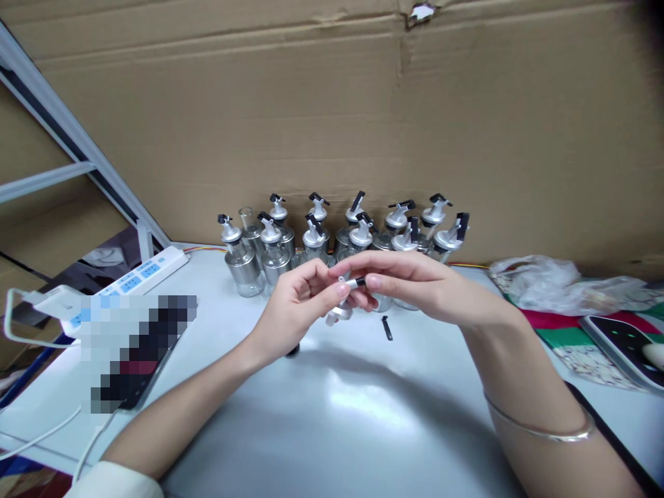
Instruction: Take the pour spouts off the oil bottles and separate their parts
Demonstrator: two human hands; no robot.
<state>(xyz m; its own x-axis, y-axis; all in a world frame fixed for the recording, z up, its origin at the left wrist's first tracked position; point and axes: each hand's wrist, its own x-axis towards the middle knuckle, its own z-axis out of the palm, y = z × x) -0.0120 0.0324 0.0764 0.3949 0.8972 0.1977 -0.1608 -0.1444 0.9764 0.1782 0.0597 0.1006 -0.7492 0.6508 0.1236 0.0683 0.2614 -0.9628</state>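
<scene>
My left hand (pixel 297 299) is closed around a silver bottle pourer (pixel 339 315), its thumb pressed along the spout. My right hand (pixel 422 280) pinches a small black flip cap (pixel 359 282) at the tip of that spout, thumb against its end. Beyond both hands stand several glass bottles (pixel 253 280) with metal sleeves. Most carry silver pourers (pixel 270 232) with black flip caps; one bottle (pixel 250 221) at the back left has a bare neck. Below the right hand a loose black flip cap (pixel 386 328) lies on the table. A dark round piece (pixel 293 351) is partly hidden by my left wrist.
A white power strip (pixel 150 270) with a plugged-in charger and cables runs along the left, beside a dark phone-like device (pixel 140 387). Cardboard (pixel 332 117) walls off the back. At right lie a clear plastic bag (pixel 560 283) and a dark-faced device (pixel 617 342) on patterned cloth.
</scene>
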